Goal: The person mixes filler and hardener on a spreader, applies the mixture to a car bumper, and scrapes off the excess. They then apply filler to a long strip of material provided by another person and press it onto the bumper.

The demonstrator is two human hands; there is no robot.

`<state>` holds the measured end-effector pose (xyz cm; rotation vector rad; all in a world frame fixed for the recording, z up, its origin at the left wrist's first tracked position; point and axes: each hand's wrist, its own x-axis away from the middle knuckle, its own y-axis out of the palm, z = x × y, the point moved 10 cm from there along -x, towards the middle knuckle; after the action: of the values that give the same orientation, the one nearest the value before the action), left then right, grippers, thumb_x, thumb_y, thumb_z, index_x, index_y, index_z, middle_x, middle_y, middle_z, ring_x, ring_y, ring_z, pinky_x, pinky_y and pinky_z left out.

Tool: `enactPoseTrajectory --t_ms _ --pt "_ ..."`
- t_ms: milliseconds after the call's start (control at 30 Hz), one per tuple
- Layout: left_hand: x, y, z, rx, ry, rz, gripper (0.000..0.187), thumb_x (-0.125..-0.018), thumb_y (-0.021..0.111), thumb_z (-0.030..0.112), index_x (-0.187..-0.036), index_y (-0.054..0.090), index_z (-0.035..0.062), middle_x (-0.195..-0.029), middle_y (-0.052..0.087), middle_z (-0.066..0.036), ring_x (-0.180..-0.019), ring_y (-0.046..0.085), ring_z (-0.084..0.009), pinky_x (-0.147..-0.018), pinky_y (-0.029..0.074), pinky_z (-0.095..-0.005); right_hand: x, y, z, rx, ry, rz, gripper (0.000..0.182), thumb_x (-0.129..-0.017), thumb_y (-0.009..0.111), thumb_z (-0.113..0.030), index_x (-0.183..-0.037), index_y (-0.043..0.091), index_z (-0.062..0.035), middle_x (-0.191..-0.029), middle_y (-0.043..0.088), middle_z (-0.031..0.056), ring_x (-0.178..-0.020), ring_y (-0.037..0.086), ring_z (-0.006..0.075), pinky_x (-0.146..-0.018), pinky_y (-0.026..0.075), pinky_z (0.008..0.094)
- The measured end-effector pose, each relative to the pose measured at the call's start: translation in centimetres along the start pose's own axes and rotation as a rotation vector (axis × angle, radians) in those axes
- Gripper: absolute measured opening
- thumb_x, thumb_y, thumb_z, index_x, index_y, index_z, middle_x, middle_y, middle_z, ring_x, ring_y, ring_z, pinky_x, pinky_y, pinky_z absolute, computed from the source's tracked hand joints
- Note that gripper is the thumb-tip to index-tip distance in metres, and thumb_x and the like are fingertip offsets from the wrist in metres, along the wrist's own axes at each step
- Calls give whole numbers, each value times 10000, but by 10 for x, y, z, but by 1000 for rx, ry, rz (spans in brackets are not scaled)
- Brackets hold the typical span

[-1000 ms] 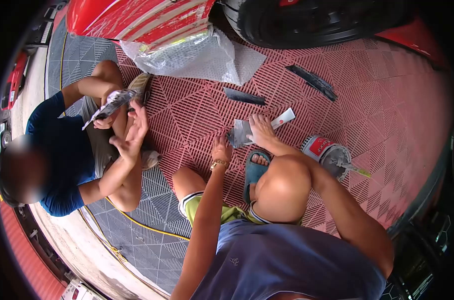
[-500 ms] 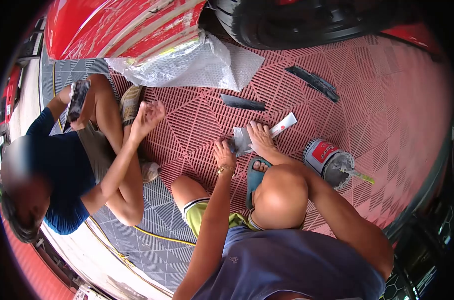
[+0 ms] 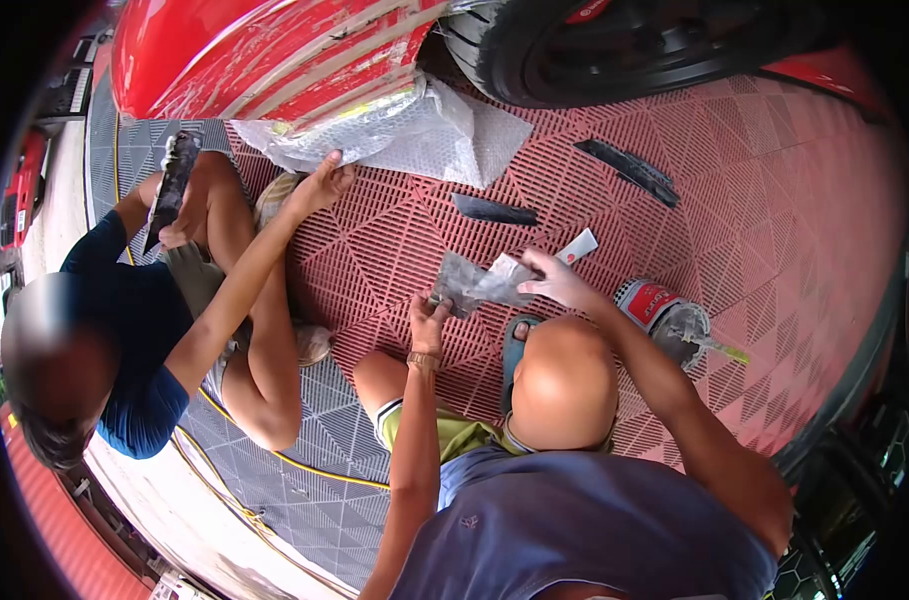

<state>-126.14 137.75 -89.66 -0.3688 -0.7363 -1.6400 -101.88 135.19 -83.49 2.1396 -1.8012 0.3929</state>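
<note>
My left hand grips a grey, smeared flat plate by its lower edge, fingers pressed together. A second flat piece, a pale smeared spreader, is pinched in my right hand, and its left end overlaps the plate. Both pieces are raised in front of my knees. Just beyond my right hand a white tube lies on the red grid floor. To the right stands an open can of grey paste with a stick in it.
Two dark strips lie on the floor ahead. Beyond are a scuffed red panel, bubble wrap and a wheel. At the left a co-worker sits holding a dark block, one hand at the wrap.
My hands have risen from the floor, bringing up the plate and the spreader. The co-worker's free hand has moved forward to the bubble wrap.
</note>
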Motion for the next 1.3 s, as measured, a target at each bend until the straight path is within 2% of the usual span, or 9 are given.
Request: enactPoseTrajectory --t_ms 133,300,467,633,833,900,967,1100,1300 --pt "22 22 35 404 -43 27 250 -797 523 10 -1036 549 79 -964 603 -24 -851 568 -149 -760 492 -318 40 -31 -42 -191 100 124 187 -849 586 -94 -1008 504 -39 -916 519 -4 -853 475 85 -797 403 250" --pt "24 46 51 425 25 -118 226 -794 537 42 -1018 559 61 -972 601 -35 -860 579 -159 -781 490 -306 52 -18 -97 177 -72 238 195 -926 443 -92 -1104 429 -16 -965 538 105 -943 519 161 -835 424 315" --pt "40 88 88 556 -29 -1 207 -859 570 99 -1057 588 42 -1023 629 -48 -900 604 -164 -814 490 -298 56 47 -148 504 -620 90 594 -765 585 50 -1309 400 -104 -1276 417 159 -1212 445 328 -989 417 383" --pt "43 93 85 417 15 33 232 -902 597 155 -1091 580 22 -1023 636 -59 -891 610 -152 -796 498 -297 69 69 -132 836 -636 70 622 -757 642 -225 -1319 389 -141 -1315 303 190 -1275 313 420 -1009 377 494" --pt "56 103 103 445 91 -67 233 -893 612 151 -1080 586 15 -1032 636 -56 -898 607 -150 -824 492 -297 70 46 -118 814 -476 172 742 -751 657 -319 -1363 305 -90 -1322 273 230 -1265 284 459 -1031 305 521" --pt "59 100 111 402 111 -97 228 -892 613 148 -1076 591 17 -1033 635 -54 -903 606 -148 -826 492 -293 70 32 -114 1036 -274 130 753 -738 668 -332 -1361 320 -92 -1337 270 220 -1259 297 444 -1028 301 512" --pt "55 92 118 213 176 -41 239 -914 587 200 -1044 606 1 -979 637 -40 -861 597 -126 -780 492 -275 65 0 -112 1066 -185 217 577 -800 567 -139 -1352 398 -135 -1350 325 157 -1248 351 357 -1032 277 515" --pt "54 104 125 -184 153 -84 418 -939 527 350 -1102 573 -32 -974 613 -55 -845 568 -122 -777 478 -277 56 43 -176 1122 -483 69 541 -755 528 -6 -1274 523 -156 -1244 465 111 -1196 421 295 -1023 290 440" --pt "52 94 125 -168 213 23 402 -932 539 357 -1029 602 -28 -906 609 -38 -780 542 -113 -700 458 -261 44 68 -155 1168 -577 -44 488 -754 578 -119 -1238 571 -180 -1265 503 100 -1237 411 274 -1022 269 488"
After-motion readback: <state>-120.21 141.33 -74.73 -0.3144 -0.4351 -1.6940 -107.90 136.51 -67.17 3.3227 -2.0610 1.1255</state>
